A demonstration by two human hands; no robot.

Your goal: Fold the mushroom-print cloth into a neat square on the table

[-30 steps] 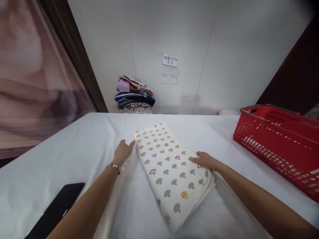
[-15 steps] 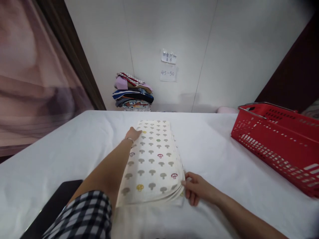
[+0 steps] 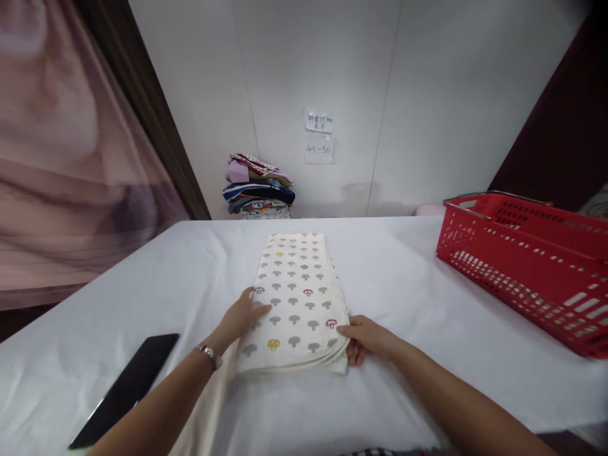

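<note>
A folded white cloth (image 3: 294,288) printed with grey, yellow, red and green mushrooms lies lengthwise on the white-covered table. My left hand (image 3: 241,316) rests along its left edge, thumb stretched out over the top layer and apart from the forefinger; the other fingertips are hard to see. At the near right corner, my right hand (image 3: 368,339) pinches the stacked layers, with the thumb on top and the fingers curled beneath. The layers curve and fan slightly at this corner.
A red perforated basket (image 3: 527,266) with metal handles stands at the right. A dark flat tablet-like device (image 3: 128,386) lies at the near left. Beyond the table's far edge is a stack of folded fabrics (image 3: 260,187). Paper notes (image 3: 319,151) are on the wall.
My left hand has come back toward me along the cloth's left edge, from its far part to its nearer half. My right hand stays at the near right corner.
</note>
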